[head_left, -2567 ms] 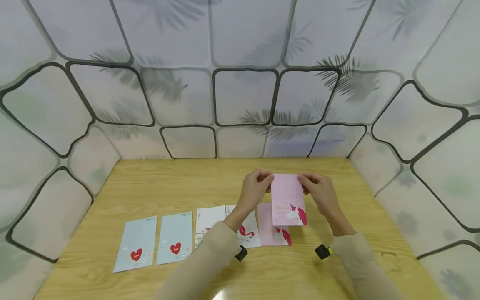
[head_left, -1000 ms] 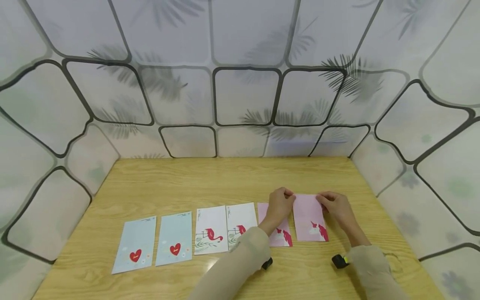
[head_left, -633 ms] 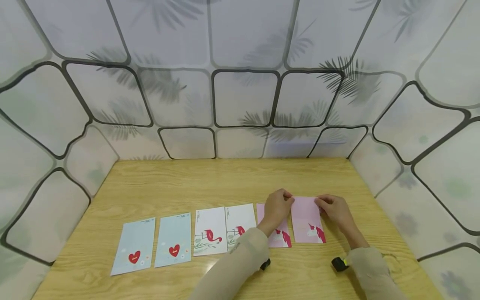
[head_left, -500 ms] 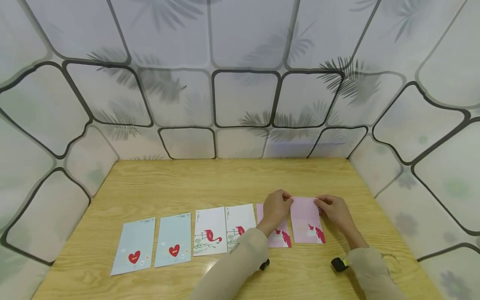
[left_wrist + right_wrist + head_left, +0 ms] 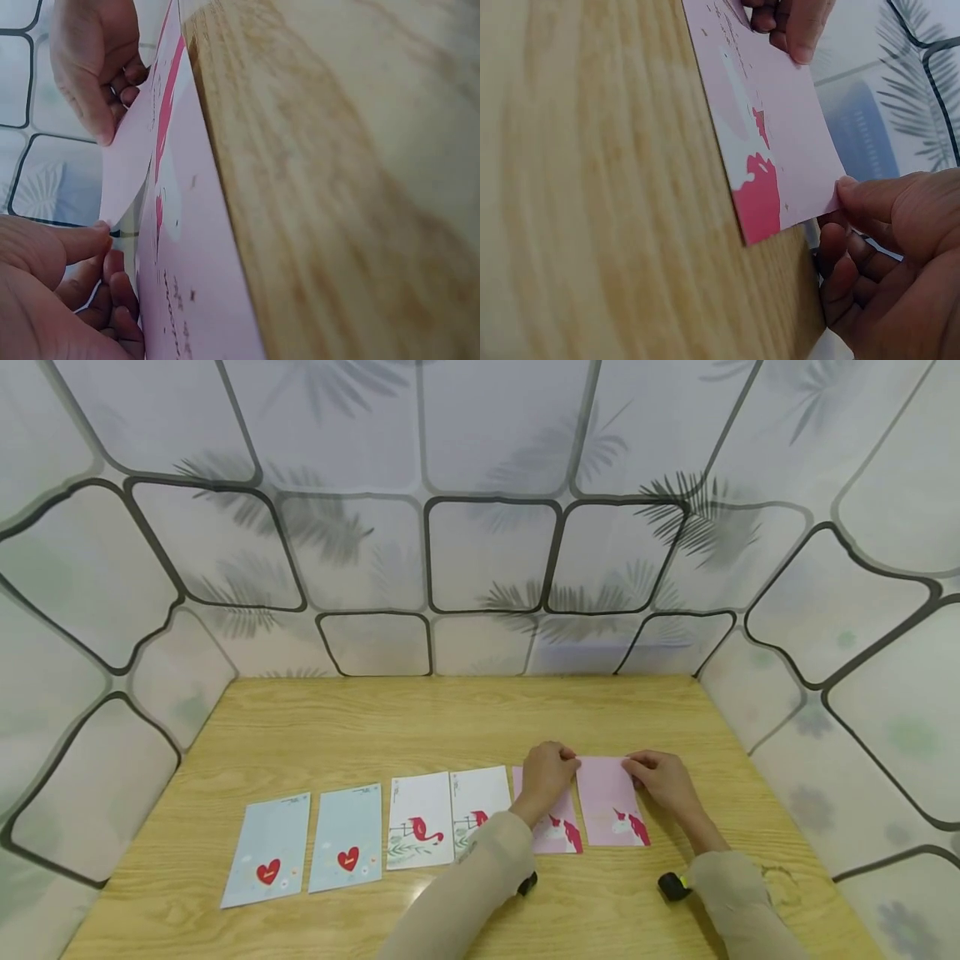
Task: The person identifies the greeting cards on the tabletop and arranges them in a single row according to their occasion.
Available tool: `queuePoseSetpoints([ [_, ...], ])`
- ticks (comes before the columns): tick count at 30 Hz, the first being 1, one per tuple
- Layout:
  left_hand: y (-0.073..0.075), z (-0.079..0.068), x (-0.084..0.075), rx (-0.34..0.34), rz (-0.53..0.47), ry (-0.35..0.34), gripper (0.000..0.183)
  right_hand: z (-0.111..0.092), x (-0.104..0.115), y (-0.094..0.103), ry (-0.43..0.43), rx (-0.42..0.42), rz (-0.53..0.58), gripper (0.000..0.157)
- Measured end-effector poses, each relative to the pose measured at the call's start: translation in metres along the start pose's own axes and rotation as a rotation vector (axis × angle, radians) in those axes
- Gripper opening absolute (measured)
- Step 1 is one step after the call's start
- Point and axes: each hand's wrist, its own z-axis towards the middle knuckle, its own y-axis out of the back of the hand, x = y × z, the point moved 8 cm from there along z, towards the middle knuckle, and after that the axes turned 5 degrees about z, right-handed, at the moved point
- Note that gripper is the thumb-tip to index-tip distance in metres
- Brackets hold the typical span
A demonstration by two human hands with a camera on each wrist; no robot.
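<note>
A pink unicorn card (image 5: 609, 797) is pinched at its two far corners between my hands. My left hand (image 5: 547, 777) holds the upper left corner between thumb and fingers. The upper right corner is in the grip of my right hand (image 5: 663, 781). In the right wrist view the far edge of this card (image 5: 799, 142) is lifted, while its near edge lies at the table. A second pink unicorn card (image 5: 555, 837) lies flat just to the left, partly covered by my left hand and wrist.
Two white flamingo cards, one (image 5: 420, 802) fully seen and one (image 5: 480, 789) partly behind the left sleeve, lie left of the pink pair. Two light blue heart cards (image 5: 266, 835) (image 5: 347, 827) lie further left on the wooden table (image 5: 375, 718). Patterned walls enclose the back and sides.
Both hands have lowered the pink card from the air to the table, right of the other pink card. In the last half second it has slid slightly left, towards that card.
</note>
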Motion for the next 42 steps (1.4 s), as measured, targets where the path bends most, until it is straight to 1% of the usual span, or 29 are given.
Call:
queuePoseSetpoints([
  [9, -0.0049, 0.0022, 0.0038, -0.032, 0.004, 0.007, 0.005, 0.0039, 0.0003, -0.0019, 0.009, 0.014, -0.047, 0.028],
  [14, -0.0038, 0.0015, 0.004, -0.063, 0.022, -0.011, 0.003, 0.0056, -0.0021, -0.004, 0.009, 0.016, -0.058, 0.029],
  [18, -0.0016, -0.0001, 0.0028, -0.076, 0.016, -0.022, 0.006, 0.0061, -0.0026, -0.0047, 0.012, 0.022, -0.069, 0.031],
  [24, -0.0007, -0.0017, 0.002, -0.064, 0.015, -0.025, 0.011, 0.0058, -0.003, -0.0046, 0.013, 0.022, -0.114, 0.031],
  [32, -0.0025, -0.0007, -0.0025, -0.063, 0.086, -0.086, 0.017, 0.0073, -0.0008, -0.004, 0.022, 0.018, -0.186, 0.033],
  [37, -0.0013, -0.0027, -0.0034, -0.057, 0.092, -0.095, 0.018, 0.0061, -0.0004, -0.0054, 0.025, 0.011, -0.189, 0.03],
  [42, 0.0012, -0.0038, -0.0035, -0.056, 0.09, -0.085, 0.019, 0.005, 0.002, -0.005, 0.028, 0.006, -0.17, 0.031],
])
